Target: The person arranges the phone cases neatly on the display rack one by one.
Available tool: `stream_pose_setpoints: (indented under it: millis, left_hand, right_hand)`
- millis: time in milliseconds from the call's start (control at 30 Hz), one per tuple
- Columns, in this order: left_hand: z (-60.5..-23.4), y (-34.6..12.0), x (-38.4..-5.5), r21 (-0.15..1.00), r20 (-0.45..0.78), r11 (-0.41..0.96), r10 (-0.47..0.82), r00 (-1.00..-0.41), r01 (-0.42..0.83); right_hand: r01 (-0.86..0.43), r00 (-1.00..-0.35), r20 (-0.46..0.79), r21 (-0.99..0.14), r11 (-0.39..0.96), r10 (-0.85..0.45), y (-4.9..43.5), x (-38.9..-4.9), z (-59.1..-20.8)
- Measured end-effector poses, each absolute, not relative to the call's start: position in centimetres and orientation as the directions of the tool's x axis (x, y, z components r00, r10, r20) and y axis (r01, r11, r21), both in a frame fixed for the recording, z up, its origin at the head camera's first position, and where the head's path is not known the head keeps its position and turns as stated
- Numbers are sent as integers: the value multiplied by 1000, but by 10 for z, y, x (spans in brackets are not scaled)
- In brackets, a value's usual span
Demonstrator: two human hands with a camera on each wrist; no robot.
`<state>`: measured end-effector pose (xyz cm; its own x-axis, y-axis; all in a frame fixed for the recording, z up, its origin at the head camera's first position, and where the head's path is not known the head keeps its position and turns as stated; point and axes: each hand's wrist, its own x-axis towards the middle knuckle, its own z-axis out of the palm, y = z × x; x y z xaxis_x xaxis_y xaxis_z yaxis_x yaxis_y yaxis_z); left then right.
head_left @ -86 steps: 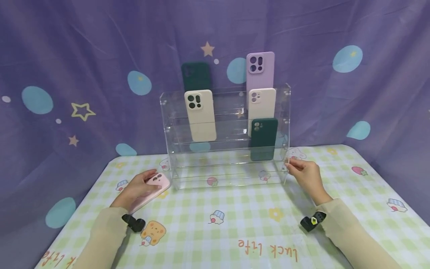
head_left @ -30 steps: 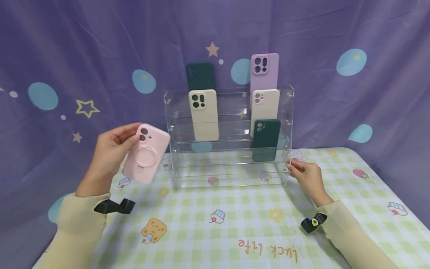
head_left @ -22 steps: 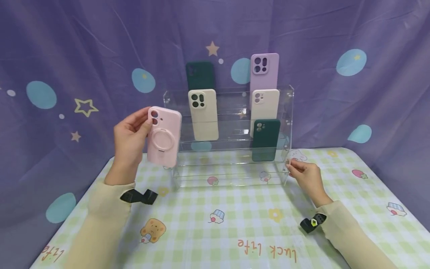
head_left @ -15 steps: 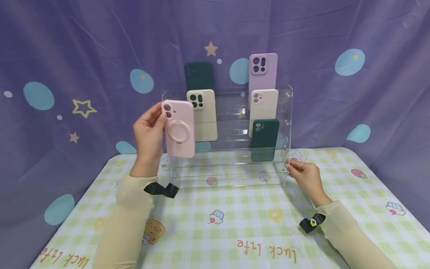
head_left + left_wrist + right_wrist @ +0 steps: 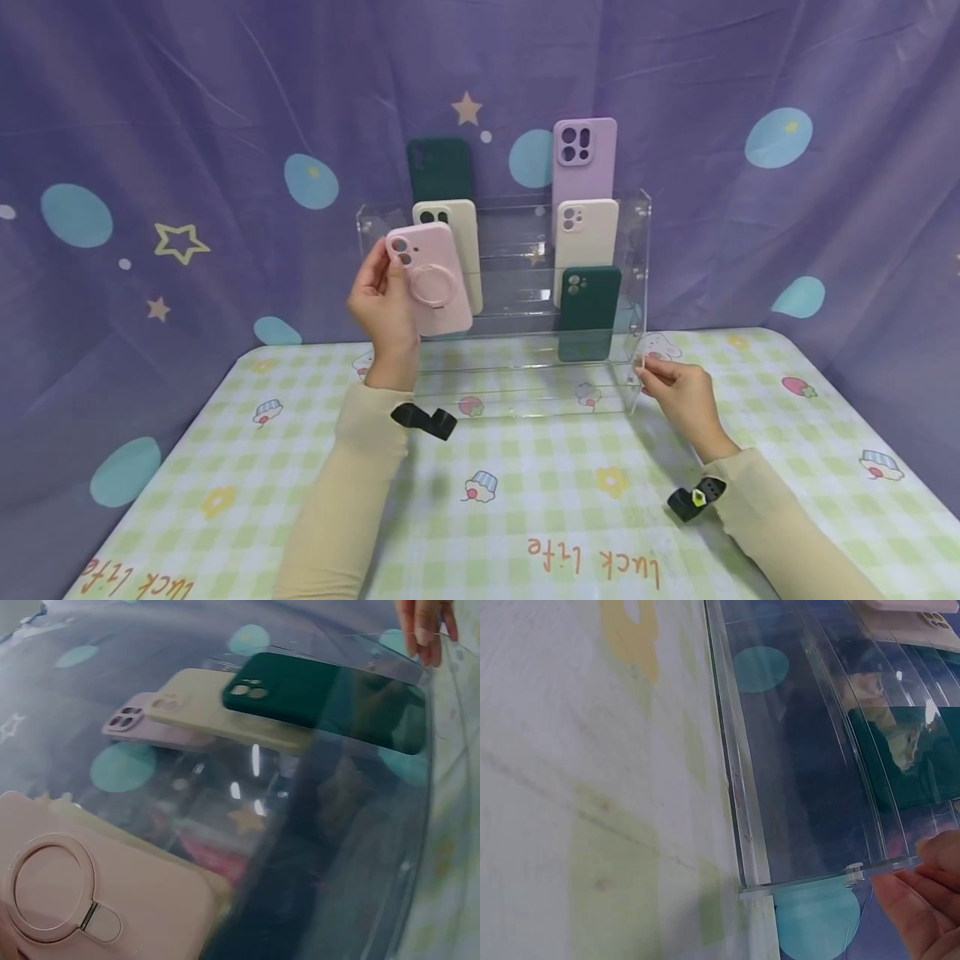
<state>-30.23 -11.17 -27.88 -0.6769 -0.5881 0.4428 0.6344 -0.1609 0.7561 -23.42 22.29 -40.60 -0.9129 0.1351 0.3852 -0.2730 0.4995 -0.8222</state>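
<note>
My left hand [image 5: 386, 304] pinches a pink phone case [image 5: 442, 287] by its upper left edge, thumb in front near the camera holes. The case has a ring on its back and tilts in front of the left part of a clear acrylic stand [image 5: 517, 367]. Behind it, partly hidden, a cream case [image 5: 468, 242] leans in the stand. My right hand [image 5: 678, 396] pinches the stand's right side panel low down, as the right wrist view also shows. Close to that hand, a dark green case [image 5: 590, 312] rests on a lower tier.
A white case [image 5: 587, 233] and a purple case [image 5: 596, 179] stand in the tiers behind the right green one. Another dark green case [image 5: 441, 167] sits at the top left. The stand is on a checked tablecloth [image 5: 525, 483] before a purple curtain [image 5: 225, 100].
My left hand has lifted the pink case off the table, turned it upright and carried it right to the stand's left part. The right hand has stayed at the side panel.
</note>
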Motion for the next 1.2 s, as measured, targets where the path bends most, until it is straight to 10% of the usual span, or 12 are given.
stream_pose_setpoints:
  millis: [1200]
  left_hand:
    - [-311, -101, -298, 878, 392, -57, -488, -780, 476]
  right_hand:
    - [-282, -909, 391, -834, 475, 146, 224, -237, -411]
